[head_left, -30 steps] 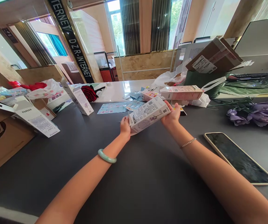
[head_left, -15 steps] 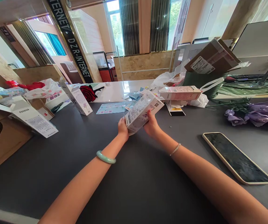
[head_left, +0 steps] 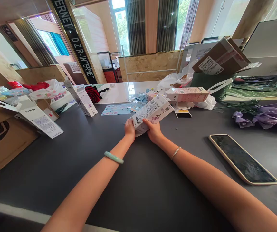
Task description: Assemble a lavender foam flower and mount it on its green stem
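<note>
A white printed carton (head_left: 154, 111) with a flower picture and a QR code is held tilted above the dark table (head_left: 138, 180). My left hand (head_left: 129, 129) grips its near left end, fingers closed round the edge. My right hand (head_left: 154, 130) holds the lower side, its thumb lying on the printed face; the other fingers are hidden under the carton. Behind the carton lie blue printed sheets (head_left: 116, 109) and small blue packets (head_left: 139, 97). A pink-and-white box (head_left: 186, 94) rests just beyond to the right.
A smartphone (head_left: 243, 159) and purple artificial flowers (head_left: 266, 117) lie on the right. To the left stand an open white carton (head_left: 40, 119), another flower-printed carton (head_left: 85, 101) and a large cardboard box (head_left: 8, 145). A brown parcel (head_left: 222, 58) sits on a green bin (head_left: 201, 82) at the back.
My right hand has slid from the carton's far right part down toward its near end, thumb now over the face. The carton has turned slightly and shifted right. The camera view moved a little.
</note>
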`<act>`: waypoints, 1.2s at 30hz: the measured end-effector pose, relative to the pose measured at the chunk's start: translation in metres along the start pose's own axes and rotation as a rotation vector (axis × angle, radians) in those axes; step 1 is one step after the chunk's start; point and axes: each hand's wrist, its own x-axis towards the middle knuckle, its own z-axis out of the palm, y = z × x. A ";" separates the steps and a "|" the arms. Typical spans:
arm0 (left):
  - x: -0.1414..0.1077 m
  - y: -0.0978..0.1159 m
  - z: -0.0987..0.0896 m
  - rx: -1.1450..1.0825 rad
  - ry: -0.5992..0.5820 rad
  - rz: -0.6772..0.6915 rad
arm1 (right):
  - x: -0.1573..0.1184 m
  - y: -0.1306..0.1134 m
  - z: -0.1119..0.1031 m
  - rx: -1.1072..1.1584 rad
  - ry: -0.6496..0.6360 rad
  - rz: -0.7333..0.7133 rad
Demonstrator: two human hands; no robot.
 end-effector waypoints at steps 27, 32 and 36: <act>-0.014 0.024 0.007 0.260 -0.029 0.061 | -0.003 -0.019 -0.007 -0.404 0.163 -0.250; -0.018 0.025 0.008 0.275 -0.045 0.070 | -0.004 -0.021 -0.006 -0.394 0.157 -0.264; -0.019 0.027 0.007 0.300 -0.049 0.073 | -0.004 -0.023 -0.007 -0.370 0.138 -0.259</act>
